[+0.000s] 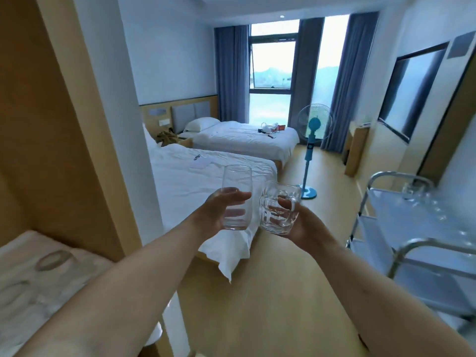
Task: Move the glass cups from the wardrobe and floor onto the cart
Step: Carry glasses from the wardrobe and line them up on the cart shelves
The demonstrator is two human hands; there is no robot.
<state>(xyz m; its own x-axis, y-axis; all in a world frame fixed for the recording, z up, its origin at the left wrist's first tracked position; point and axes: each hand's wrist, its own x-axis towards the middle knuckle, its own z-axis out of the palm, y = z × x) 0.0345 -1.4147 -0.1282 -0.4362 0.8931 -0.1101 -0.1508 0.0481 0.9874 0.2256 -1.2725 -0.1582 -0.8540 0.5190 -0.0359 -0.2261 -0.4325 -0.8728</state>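
- Hands, two: both raised in mid-air above the floor [270, 292], forearms reaching in from the bottom edge.
- Left hand [219, 212]: fingers and thumb curled round the lower half of the tall tumbler [237, 184], thumb lying across its near face; the glass stands upright, its rim well above the hand.
- Right hand [301, 225]: fingers wrapped round the far side of the dimpled mug [279, 210], thumb showing through the glass; the mug tilts slightly toward the left, its base resting against the palm.
- Glass cups in hand, two: one plain and tall, one squat with a dimpled wall. They sit just beside each other, the mug's left wall touching or nearly touching the tumbler; which cannot be told.
- Cart [394, 181], one: metal frame with pale shelves, at the right, well apart from both hands.
- Glass cups on cart, count uncertain: at least one [412, 190] at the far end of the top shelf, with further blurred glints running along the shelf toward the near end.
- Wardrobe [51, 124], one: wooden panels along the left edge, with a patterned surface [38, 274] at the lower left.
- Beds, two: near bed [201, 176] directly behind the hands, far bed [244, 140] beyond it, both with white covers.
- Standing fan [314, 124], one: blue, on the floor past the foot of the beds.
- Curtains [230, 73]: blue, flanking the window [271, 73].
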